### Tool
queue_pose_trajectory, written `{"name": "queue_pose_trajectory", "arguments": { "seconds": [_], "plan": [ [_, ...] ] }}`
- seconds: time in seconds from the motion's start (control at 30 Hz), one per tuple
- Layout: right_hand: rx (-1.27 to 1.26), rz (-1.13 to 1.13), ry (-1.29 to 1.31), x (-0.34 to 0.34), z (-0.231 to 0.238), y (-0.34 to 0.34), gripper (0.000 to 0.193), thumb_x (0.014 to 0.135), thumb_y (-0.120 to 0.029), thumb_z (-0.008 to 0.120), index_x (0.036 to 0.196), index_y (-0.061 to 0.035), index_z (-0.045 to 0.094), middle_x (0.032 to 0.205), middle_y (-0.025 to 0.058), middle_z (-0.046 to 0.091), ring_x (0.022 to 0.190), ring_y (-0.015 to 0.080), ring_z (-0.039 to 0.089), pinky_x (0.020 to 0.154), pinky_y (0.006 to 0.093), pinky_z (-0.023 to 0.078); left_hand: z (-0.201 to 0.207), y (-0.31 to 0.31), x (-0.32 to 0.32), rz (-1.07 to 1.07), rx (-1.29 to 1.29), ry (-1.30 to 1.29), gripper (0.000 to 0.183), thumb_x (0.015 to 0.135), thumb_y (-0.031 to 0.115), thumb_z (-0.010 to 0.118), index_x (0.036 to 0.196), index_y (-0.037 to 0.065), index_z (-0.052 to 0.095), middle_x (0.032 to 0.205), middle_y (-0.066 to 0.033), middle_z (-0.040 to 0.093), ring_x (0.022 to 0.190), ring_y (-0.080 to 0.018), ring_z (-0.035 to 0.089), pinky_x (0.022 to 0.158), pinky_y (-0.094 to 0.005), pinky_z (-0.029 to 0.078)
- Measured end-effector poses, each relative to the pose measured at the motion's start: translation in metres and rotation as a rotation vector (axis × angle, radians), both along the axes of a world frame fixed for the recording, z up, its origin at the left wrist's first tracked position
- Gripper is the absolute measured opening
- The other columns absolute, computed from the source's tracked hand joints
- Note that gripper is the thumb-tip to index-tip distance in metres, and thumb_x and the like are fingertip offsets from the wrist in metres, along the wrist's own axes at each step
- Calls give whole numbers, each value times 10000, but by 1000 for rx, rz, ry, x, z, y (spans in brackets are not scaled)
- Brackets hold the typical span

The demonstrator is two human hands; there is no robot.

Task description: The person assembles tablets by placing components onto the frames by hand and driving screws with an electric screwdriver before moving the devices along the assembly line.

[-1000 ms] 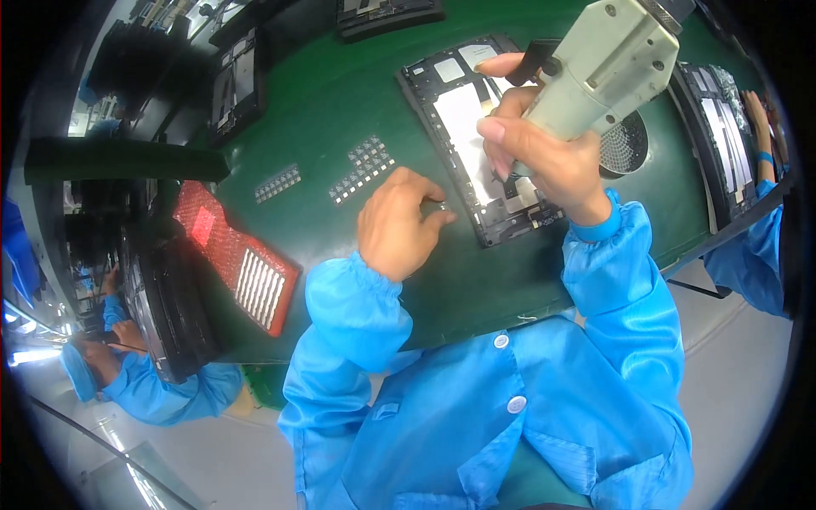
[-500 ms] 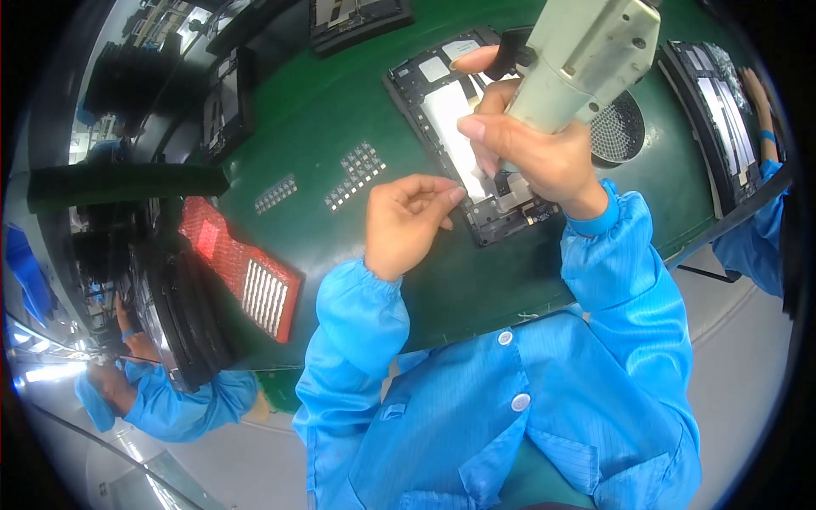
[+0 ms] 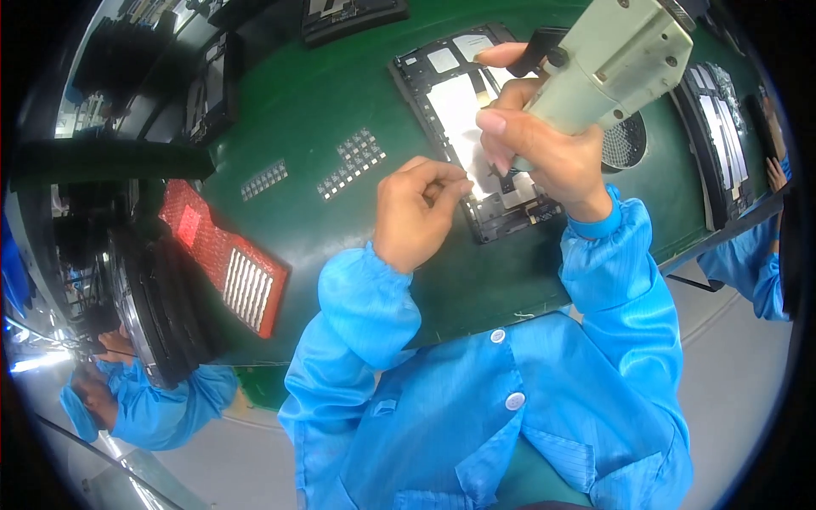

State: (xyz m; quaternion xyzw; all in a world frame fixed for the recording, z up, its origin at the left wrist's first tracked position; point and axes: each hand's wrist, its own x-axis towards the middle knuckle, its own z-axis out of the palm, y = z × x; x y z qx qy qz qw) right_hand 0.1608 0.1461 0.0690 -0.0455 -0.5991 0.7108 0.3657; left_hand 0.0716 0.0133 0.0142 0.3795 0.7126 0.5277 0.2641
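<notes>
Well, far left of both hands: a co-worker's blue sleeve (image 3: 161, 408) at the lower edge, by a black curved unit (image 3: 153, 297). Next to that, a red tray (image 3: 225, 259) w/ a white slotted patch lies on the green mat (image 3: 340, 93), well left of the left hand. Btwn tray and hand sit two small grids of grey parts (image 3: 353, 161), up and left of the knuckles.

Left hand (image 3: 416, 212): fingers curled in, thumb and forefinger tips pinched together right at the left rim of the black frame (image 3: 476, 127). Whether smth tiny sits in the pinch, can't tell. Blue cuff just below the wrist.

Frame lies flat on the mat, tilted, under and btwn both hands; a white panel (image 3: 459, 110) fills its middle, small boards show at its near end.

Right hand (image 3: 544, 144): clamped round a pale grey-green driver (image 3: 612, 59), forefinger stretched along the top, body slanting up-right. Tip is hidden behind the fingers, over the frame's right side.

Right of that hand: a round mesh disc (image 3: 627, 144), then another dark frame (image 3: 718, 127), and a second person's blue sleeve (image 3: 756, 263) at the far edge.
</notes>
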Motion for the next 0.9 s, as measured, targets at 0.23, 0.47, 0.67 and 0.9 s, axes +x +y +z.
{"name": "queue_pose_trajectory", "arguments": {
  "seconds": [0.23, 0.47, 0.67, 0.9],
  "plan": [
    [-47, 5, -2, -6, -3, -7, 377, 738, 42, 651, 1089, 69, 518, 540, 21, 536, 451, 86, 512, 408, 214, 385, -6, -10, 7, -66, 108, 465, 120, 722, 22, 673, 837, 5, 644, 763, -106, 573, 631, -224, 585, 556, -307, 475],
    [51, 96, -189, -23, -8, -12, 429, 777, -14, 641, 1149, 79, 448, 552, 13, 496, 483, 95, 501, 447, 226, 396, 1, -22, 13, -144, 48, 716, 267, 707, 162, 717, 929, 21, 667, 709, -86, 557, 633, -241, 567, 542, -350, 463],
    [27, 66, -199, -27, -14, -16, 368, 741, 27, 639, 1084, 56, 509, 547, 1, 521, 463, 78, 504, 424, 214, 388, -1, -24, 11, -152, 47, 723, 277, 726, 199, 698, 939, 25, 659, 679, -63, 534, 637, -220, 554, 530, -344, 456],
    [15, 49, -183, -30, -19, -16, 339, 714, 48, 646, 1042, 22, 566, 541, -17, 533, 437, 59, 495, 394, 205, 364, -3, -26, 10, -157, 28, 725, 274, 752, 227, 667, 947, 35, 645, 694, -46, 525, 663, -207, 552, 541, -330, 467]
  ]
}}
